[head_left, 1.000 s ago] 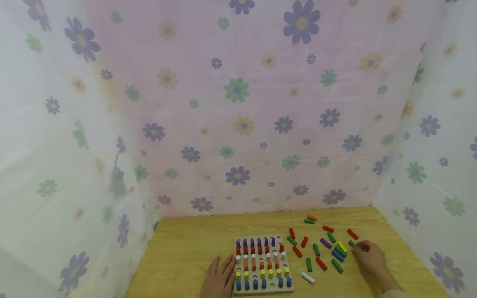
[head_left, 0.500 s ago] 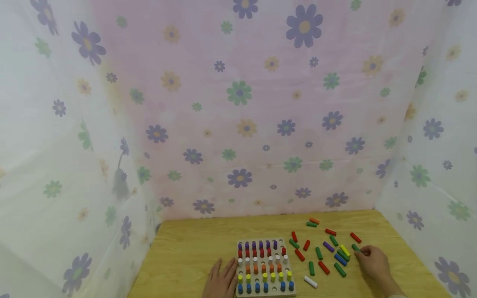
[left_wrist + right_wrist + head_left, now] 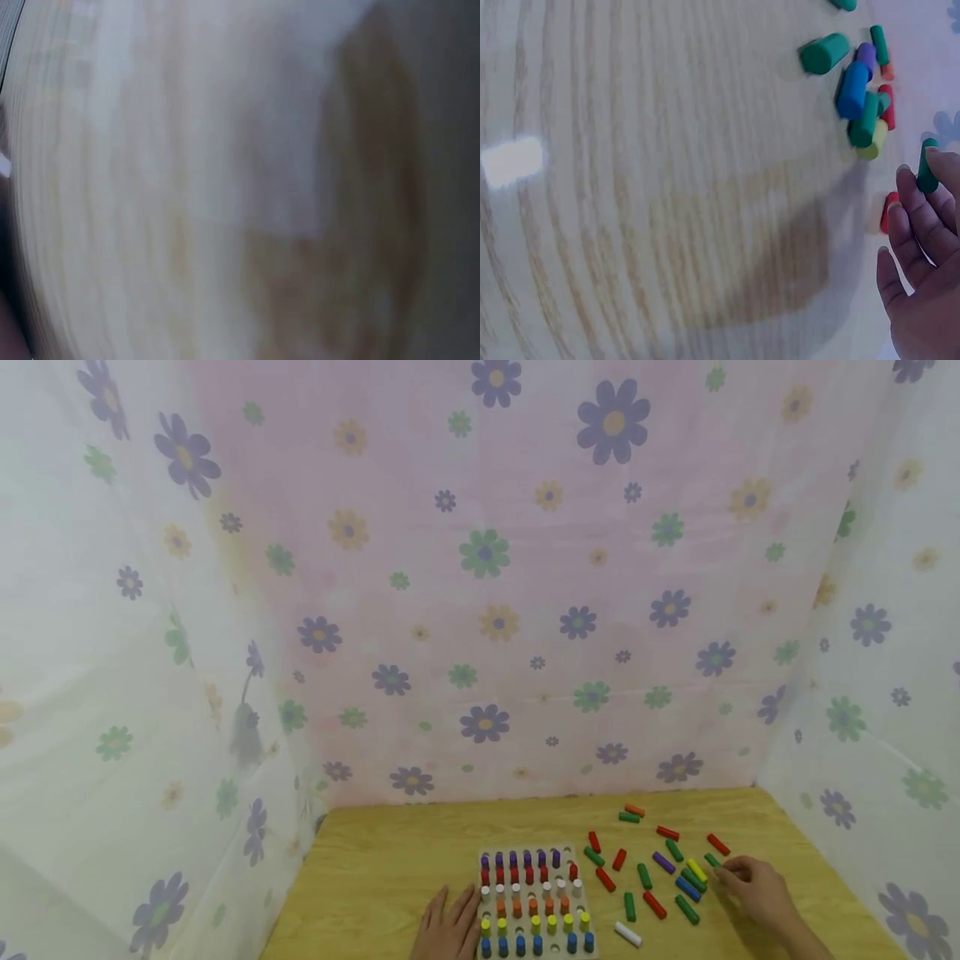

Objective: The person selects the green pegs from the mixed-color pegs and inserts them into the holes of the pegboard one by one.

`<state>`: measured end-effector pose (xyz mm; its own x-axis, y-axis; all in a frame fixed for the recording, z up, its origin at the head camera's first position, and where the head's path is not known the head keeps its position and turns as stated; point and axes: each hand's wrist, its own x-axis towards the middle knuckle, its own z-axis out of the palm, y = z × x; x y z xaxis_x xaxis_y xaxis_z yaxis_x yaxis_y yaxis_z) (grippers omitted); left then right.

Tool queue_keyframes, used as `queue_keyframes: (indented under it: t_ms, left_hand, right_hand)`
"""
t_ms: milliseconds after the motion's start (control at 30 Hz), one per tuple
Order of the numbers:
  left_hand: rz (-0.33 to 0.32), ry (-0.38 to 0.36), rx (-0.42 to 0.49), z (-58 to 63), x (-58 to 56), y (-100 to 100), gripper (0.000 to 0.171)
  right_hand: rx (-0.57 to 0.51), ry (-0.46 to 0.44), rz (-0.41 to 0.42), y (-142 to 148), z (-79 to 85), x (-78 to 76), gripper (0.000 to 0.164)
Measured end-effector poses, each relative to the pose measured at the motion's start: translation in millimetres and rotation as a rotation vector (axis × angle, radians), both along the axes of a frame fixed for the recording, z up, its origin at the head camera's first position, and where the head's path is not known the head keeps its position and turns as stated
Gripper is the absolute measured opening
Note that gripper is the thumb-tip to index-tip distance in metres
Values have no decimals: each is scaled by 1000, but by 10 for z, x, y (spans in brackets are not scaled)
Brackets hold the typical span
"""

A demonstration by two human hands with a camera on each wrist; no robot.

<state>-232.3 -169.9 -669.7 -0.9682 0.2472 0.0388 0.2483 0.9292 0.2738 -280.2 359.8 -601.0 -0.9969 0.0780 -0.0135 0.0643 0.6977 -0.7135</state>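
Observation:
In the head view, a pale pegboard (image 3: 567, 862) holds rows of purple, red, white, orange, yellow and blue pegs, with some holes bare. My left hand (image 3: 448, 927) rests on the table with fingers extended, its fingertips right at the board's left edge. Out to the right, my right hand (image 3: 761, 897) pinches a green peg (image 3: 712, 860) between thumb and fingers. The right wrist view shows this green peg (image 3: 928, 166) under the thumb, the other fingers of the right hand (image 3: 930, 281) loosely bent. The left wrist view is a blur of tabletop.
Loose pegs lie scattered right of the board: several green and red ones, a purple peg (image 3: 663, 862), a yellow peg (image 3: 697, 870), a blue peg (image 3: 687, 889), a white peg (image 3: 628, 934) and an orange peg (image 3: 634, 810). Flowered cloth walls (image 3: 525, 693) enclose the wooden table (image 3: 397, 852).
Everything sits slightly lower in the head view as the camera shifts. My right hand keeps the green peg near the same spot, barely moved. The left hand stays at the board.

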Motion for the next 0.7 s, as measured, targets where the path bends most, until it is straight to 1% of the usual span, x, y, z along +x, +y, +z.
queue_keyframes:
  t_ms: [133, 267, 367, 500, 600, 700]
  left_hand:
    - [1, 4, 10, -12, 4, -4, 65]
    - [3, 23, 15, -46, 4, -6, 63]
    - [11, 24, 22, -69, 15, -6, 61]
    - [16, 36, 25, -84, 16, -4, 61]
    - [16, 47, 24, -72, 8, 1, 61]
    - [13, 44, 28, -45, -4, 10, 61]
  right_hand:
    - [-29, 15, 30, -104, 89, 8, 32]
    - [-89, 11, 48, -235, 160, 27, 26]
    - [-130, 0, 61, -337, 197, 61, 23]
    - [-174, -4, 86, -469, 249, 75, 26]
    - [-197, 2, 98, -554, 283, 50, 31]
    - [-213, 5, 112, -617, 311, 22, 32]
